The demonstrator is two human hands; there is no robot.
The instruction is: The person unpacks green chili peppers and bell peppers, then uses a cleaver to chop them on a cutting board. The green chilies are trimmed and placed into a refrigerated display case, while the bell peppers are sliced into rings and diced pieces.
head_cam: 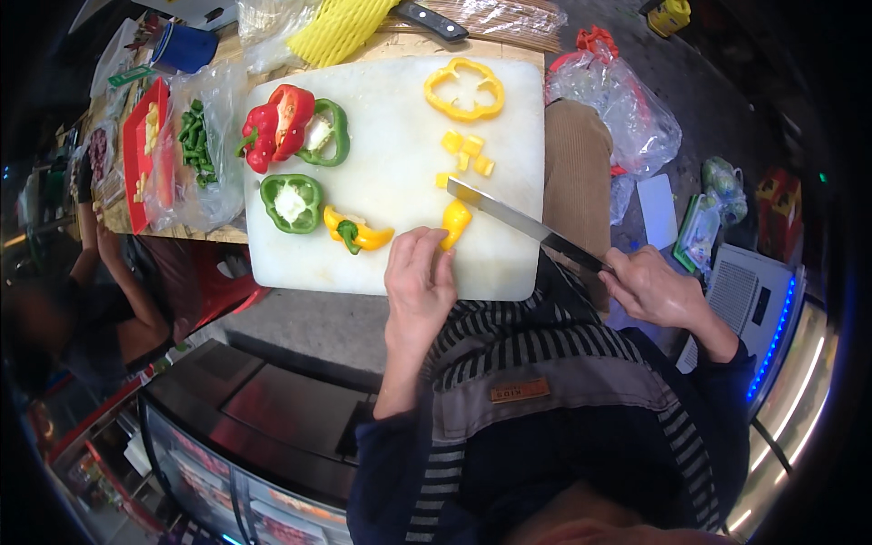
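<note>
My right hand (650,286) grips the black handle of a kitchen knife (507,212), its blade slanting over the white cutting board (388,136). With fingertips and thumb my left hand (419,269) holds a yellow bell pepper piece (456,221) against the board, just below the blade's tip. Several small cut yellow pepper pieces (471,145) lie beyond the blade, and a yellow pepper ring (464,88) is farther up. To the left are a yellow pepper top with a green stem (357,231), a halved green pepper (291,203), a green pepper ring (340,133) and red pepper pieces (279,126).
Left of the board lie a plastic bag of cut green vegetable (196,143) and a red tray (144,157). Another knife's black handle (432,20) rests beyond the board, beside yellow foam netting (337,30) and wooden skewers (504,20). Another person (102,306) is at the left.
</note>
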